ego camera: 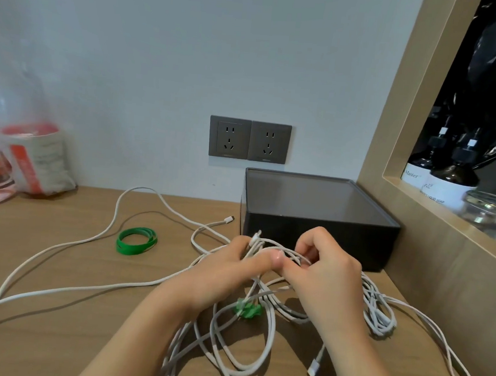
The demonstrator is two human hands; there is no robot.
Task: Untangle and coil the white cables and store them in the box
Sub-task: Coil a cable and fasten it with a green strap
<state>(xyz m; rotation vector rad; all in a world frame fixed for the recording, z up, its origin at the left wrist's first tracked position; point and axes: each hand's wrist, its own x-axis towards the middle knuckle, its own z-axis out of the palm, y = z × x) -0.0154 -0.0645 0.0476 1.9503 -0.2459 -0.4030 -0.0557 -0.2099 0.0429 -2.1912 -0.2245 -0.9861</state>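
Note:
A tangle of white cables (247,352) lies on the wooden table (55,321) in front of me. Both hands hold a bunch of strands raised above the table. My left hand (229,271) grips them from the left, thumb on top. Close beside it, my right hand (320,269) pinches the same bunch from the right. A green tie (248,309) hangs on the strands below my hands. One long cable (115,216) loops away to the left. The dark box (318,219) stands just behind my hands, with its flat top towards me.
A green band coil (136,240) lies on the table to the left. Plastic bags (29,155) sit at the far left by the wall. Two wall sockets (249,139) are above the box. On the right, a wooden shelf frame (415,214) holds bottles (450,178).

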